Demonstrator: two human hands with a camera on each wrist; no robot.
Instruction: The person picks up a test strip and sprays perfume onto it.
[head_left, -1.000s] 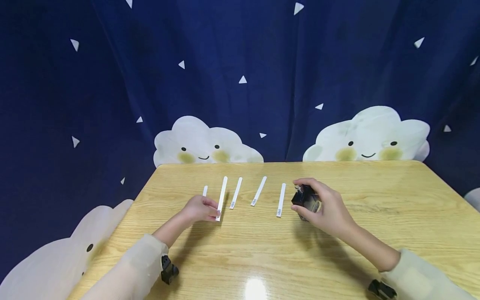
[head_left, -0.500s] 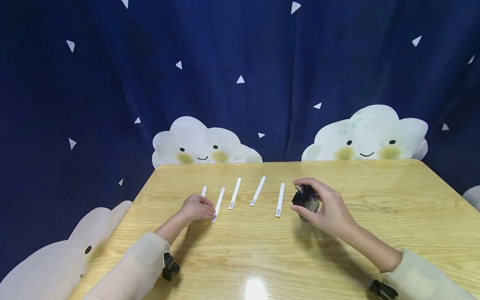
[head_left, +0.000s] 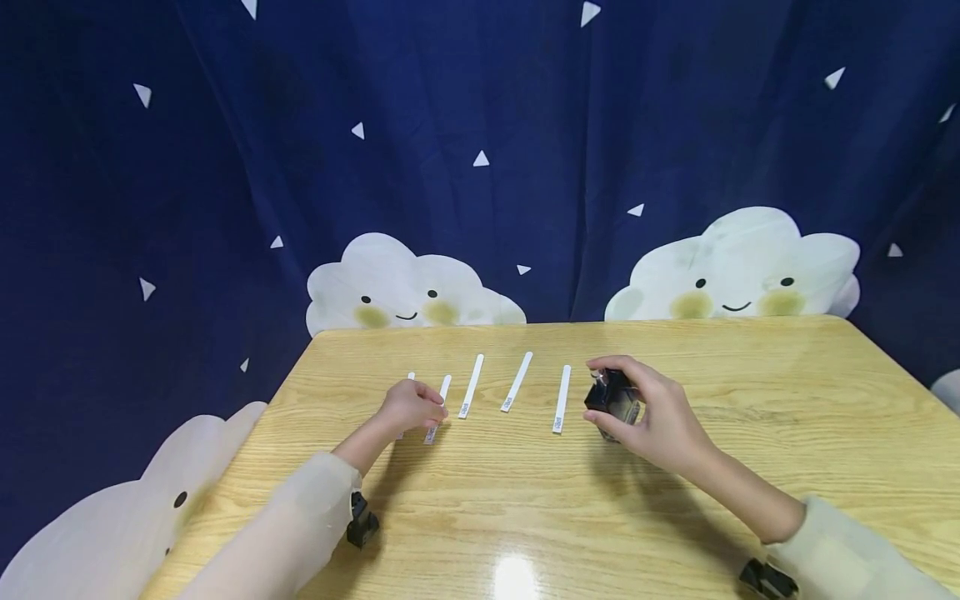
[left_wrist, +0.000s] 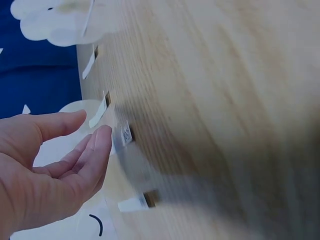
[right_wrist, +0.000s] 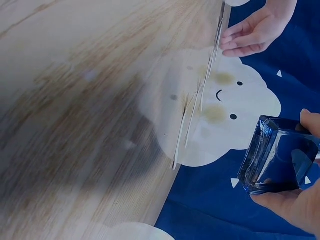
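Observation:
Several white paper test strips lie spaced in a row on the wooden table. My left hand [head_left: 411,406] hovers over the two leftmost ones, the strip [head_left: 446,387] and the outermost strip [head_left: 411,376], hiding parts of both. In the left wrist view its thumb and fingers [left_wrist: 97,155] are apart with nothing between them. The middle strip [head_left: 471,387], another strip [head_left: 517,382] and the rightmost strip [head_left: 562,400] show whole. My right hand [head_left: 663,421] grips a dark blue, square glass perfume bottle [head_left: 613,395] between thumb and fingers, raised above the table and tilted.
The light wooden table [head_left: 480,492] runs back to a dark blue curtain [head_left: 480,83] printed with white clouds and triangles. The rightmost strip lies just left of the bottle. A black wrist camera [head_left: 362,521] sits below the left sleeve.
The left hand laid the second strip from the left down on the table, let it go and moved slightly up and right. The right hand keeps holding the perfume bottle in place.

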